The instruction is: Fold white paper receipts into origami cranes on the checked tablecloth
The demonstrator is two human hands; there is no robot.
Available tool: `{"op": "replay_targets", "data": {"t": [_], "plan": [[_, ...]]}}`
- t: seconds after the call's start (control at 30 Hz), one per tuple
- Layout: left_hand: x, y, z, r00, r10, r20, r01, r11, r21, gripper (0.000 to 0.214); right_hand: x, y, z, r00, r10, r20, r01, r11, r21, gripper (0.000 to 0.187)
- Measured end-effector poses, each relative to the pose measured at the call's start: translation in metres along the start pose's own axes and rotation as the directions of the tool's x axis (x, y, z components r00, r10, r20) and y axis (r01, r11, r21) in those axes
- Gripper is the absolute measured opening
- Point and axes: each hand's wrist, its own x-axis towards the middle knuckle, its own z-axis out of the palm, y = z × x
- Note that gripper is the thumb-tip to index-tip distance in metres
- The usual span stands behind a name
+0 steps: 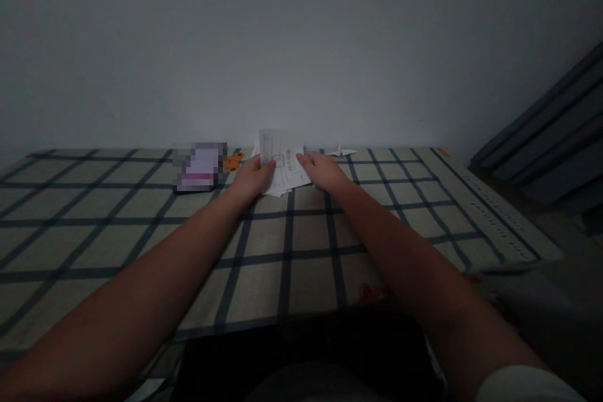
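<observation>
I read the dim feed fast; both arms reach to the far middle of the checked cloth (311,232). The left hand (253,177) is closed on the left edge of the printed paper sheets (284,160), thumb on top. The right hand (323,169) lies on their right edge; I cannot tell whether it pinches or only presses. The sheets are tilted up from the cloth, near the wall (301,44), between the two hands. A dark flat device (200,168) lies just left of the left hand, with a small orange object (233,161) between them. A small white folded paper (342,151) sits far right of the right hand; dark slanted panels (551,132) are at far right.
</observation>
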Motion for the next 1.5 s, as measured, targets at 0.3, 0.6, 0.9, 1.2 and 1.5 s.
{"op": "replay_targets", "data": {"t": [0.3, 0.6, 0.9, 1.2, 1.5], "plan": [[-0.004, 0.019, -0.001, 0.99, 0.07, -0.125, -0.088, 0.986, -0.141, 0.029, 0.007, 0.014, 0.011, 0.973, -0.181, -0.144, 0.192, 0.979, 0.069, 0.053], [-0.023, 0.049, 0.015, 1.0, -0.021, -0.023, 0.007, 0.876, -0.483, 0.027, -0.004, -0.007, -0.004, 0.815, -0.579, -0.031, 0.562, 0.802, -0.201, 0.04], [-0.025, 0.053, 0.016, 0.994, 0.012, 0.105, 0.048, 0.831, -0.554, 0.036, 0.0, -0.004, 0.001, 0.919, -0.36, -0.158, 0.387, 0.9, 0.2, 0.026], [-0.025, 0.039, 0.022, 0.995, 0.097, -0.008, -0.093, 0.929, -0.357, 0.037, 0.003, -0.006, 0.005, 0.967, -0.112, -0.23, 0.199, 0.894, 0.401, 0.032], [-0.025, 0.044, 0.016, 0.999, 0.032, 0.03, -0.019, 0.935, -0.354, 0.044, 0.008, -0.002, 0.005, 0.986, 0.026, -0.167, 0.09, 0.755, 0.649, 0.035]]}}
